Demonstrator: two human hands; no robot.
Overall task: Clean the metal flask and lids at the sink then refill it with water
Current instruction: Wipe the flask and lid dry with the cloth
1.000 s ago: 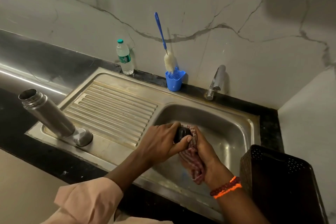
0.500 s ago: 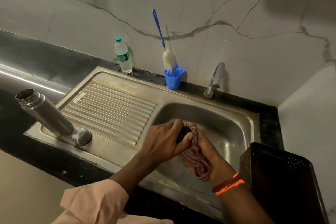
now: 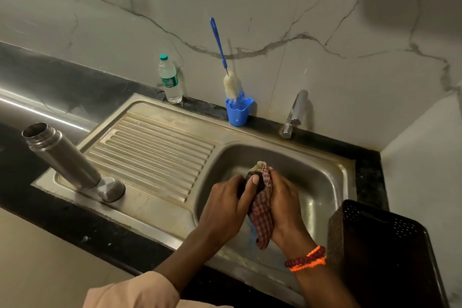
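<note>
Over the steel sink basin (image 3: 322, 182), my left hand (image 3: 225, 210) grips a small dark lid (image 3: 252, 180), thumb across its top. My right hand (image 3: 285, 205) holds a red checked cloth (image 3: 262, 217) wrapped against the lid; the cloth's tail hangs down between my wrists. Most of the lid is hidden by fingers and cloth. The open metal flask (image 3: 62, 157) stands uncapped on the front left corner of the drainboard (image 3: 160, 155), with a steel cap (image 3: 111, 188) beside its base.
A blue cup (image 3: 238, 112) holding a blue-handled bottle brush (image 3: 221, 57) stands behind the sink. A plastic water bottle (image 3: 170, 80) stands by the wall, the tap (image 3: 293, 115) at back right. A dark perforated basket (image 3: 385, 252) sits right of the basin.
My hands have turned the lid inside the cloth; my left thumb now lies over the lid's top and a pale cloth end pokes up above it. The flask has not moved.
</note>
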